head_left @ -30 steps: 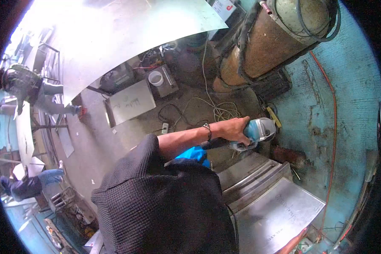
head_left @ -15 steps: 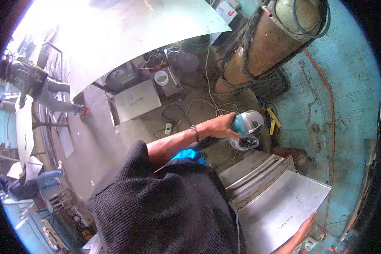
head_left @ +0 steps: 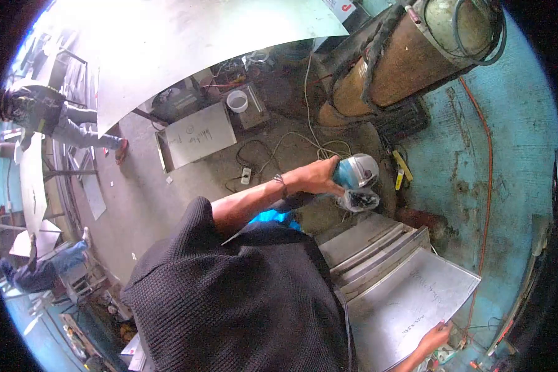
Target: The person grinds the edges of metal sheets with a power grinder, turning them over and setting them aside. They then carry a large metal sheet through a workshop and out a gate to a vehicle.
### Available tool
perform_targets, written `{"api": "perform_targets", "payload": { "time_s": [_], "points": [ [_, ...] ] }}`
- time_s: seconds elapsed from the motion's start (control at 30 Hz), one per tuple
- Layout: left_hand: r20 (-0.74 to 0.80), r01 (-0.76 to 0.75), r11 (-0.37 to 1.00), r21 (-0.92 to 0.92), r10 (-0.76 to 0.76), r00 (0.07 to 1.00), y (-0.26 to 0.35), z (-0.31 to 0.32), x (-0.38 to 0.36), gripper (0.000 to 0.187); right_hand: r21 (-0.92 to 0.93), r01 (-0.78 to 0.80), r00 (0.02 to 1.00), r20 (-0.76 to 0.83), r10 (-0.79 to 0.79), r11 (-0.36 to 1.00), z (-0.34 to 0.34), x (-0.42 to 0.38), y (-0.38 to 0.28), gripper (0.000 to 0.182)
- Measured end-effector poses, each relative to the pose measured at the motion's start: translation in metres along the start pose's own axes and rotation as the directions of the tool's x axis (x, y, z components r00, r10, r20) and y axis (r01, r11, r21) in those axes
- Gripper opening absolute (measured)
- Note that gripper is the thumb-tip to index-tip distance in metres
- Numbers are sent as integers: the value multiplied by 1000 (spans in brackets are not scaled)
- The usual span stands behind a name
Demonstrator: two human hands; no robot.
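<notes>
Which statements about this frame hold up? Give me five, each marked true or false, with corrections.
1. The left hand holds a teal-and-silver object. True.
2. The right hand is up beside the gas cylinder. False: it is at the edge of a metal panel with handwriting on it.
3. A bracelet circles the left wrist. True.
4. The cylinder's body is clean and blue. False: it is rusty brown.
5. The knit sweater is black. True.
</notes>
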State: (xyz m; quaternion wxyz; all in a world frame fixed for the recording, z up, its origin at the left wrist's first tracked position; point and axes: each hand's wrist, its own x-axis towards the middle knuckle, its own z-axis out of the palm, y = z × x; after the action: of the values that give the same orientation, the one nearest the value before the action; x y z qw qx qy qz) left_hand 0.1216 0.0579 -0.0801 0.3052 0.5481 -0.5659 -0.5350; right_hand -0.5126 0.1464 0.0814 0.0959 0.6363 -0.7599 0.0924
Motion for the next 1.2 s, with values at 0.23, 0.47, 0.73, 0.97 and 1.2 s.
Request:
{"api": "perform_targets", "payload": {
  "time_s": [0.23,0.47,0.73,0.97,1.2],
  "points": [
    [-44,43,999,5,-43,998,-8,-4,-8,81,-560,29,999,0,-36,828,-14,-2,-43,20],
    [-9,79,997,-13,-79,997,-15,-2,-9,78,-683,6,995,79,66,730,-26,-2,-72,22],
    [-47,80,996,-48,-83,995,-28,4,-7,79,451,-447,894,256,367,773,-33,-11,-55,59],
    [-181,38,997,-64,-49,982,-23,-4,-32,75,471,-374,888,430,163,799,-8,8,40,50],
    [-333,1,998,-59,-21,943,-63,-18,-67,80,515,-579,814,411,411,632,-20,-5,-41,43]
  ]
}}
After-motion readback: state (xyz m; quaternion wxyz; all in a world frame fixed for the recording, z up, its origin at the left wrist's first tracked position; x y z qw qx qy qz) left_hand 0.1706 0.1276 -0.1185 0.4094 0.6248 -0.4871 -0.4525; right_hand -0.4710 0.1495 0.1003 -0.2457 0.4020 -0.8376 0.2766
